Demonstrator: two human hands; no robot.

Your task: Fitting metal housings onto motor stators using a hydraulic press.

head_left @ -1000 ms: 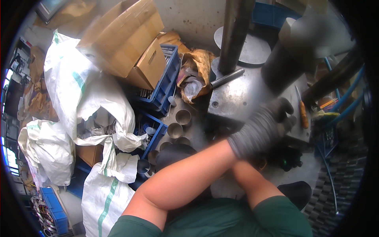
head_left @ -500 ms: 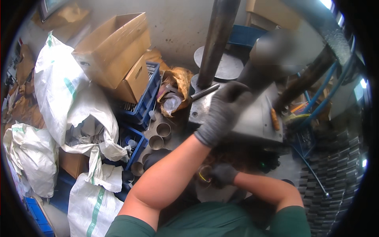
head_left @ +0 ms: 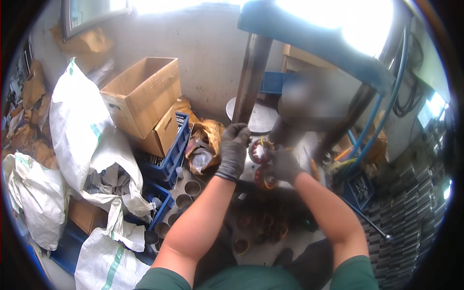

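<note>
My left hand [head_left: 235, 147], in a dark grey glove, is closed in front of the press's left steel column [head_left: 252, 72]. Its curled fingers hide whatever they hold. My gloved right hand [head_left: 285, 165] is closed on the edge of a red ring-shaped motor stator [head_left: 260, 151] with yellow wires, over the front of the metal press bed [head_left: 309, 142]. Just below it, a second red stator [head_left: 264, 178] sits close to the same fingers, partly covered by them.
Several more stators [head_left: 240, 246] lie low, in shadow, near my legs. Metal cylinders [head_left: 192, 188], blue crates [head_left: 181, 150], white sacks [head_left: 79, 113] and a cardboard box [head_left: 142, 99] stand left. An orange-handled tool [head_left: 314, 169] rests on the bed; stacked metal parts [head_left: 411, 227] fill the right.
My left hand has drawn back left from the middle of the press. My right hand has risen from near my lap to the bed, where two stators now show. The view has tilted up.
</note>
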